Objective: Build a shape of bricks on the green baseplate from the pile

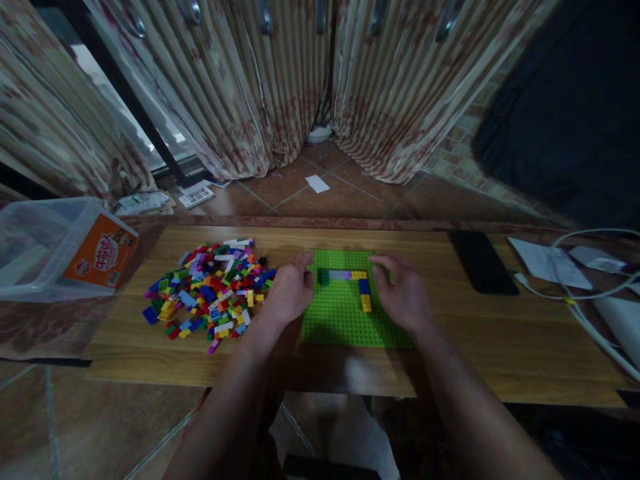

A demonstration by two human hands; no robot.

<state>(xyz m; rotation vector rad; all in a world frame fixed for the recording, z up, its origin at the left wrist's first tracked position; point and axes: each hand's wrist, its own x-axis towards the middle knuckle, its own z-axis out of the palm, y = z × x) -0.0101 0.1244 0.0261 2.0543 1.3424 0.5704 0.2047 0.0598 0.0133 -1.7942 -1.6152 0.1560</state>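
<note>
Head view. Both hands are resting at a green baseplate (345,313) lying flat on a wooden table (500,347), roughly centre. The left hand (289,291) is sitting at the plate's left edge, fingers curled toward the top corner; whether it is pinching a brick I cannot tell. The right hand (404,293) is lying over the plate's right side, fingers bent down onto the studs, apparently holding nothing (fingertips partly hidden, so not certain).

Progress, as a judgement: the build looks barely begun. A short row of bricks (345,275) is running along the plate's upper part, dark green, lilac, then yellow, with a blue and yellow leg (365,295) turning down from its right end. Most of the plate is showing bare studs.

A large loose pile of mixed bricks (210,297) is lying just left of the left hand, so plenty remains unused.

Elsewhere: a clear plastic tub (55,247) far left, a dark phone (483,261) right of the plate, white cables (590,313) beyond.
</note>
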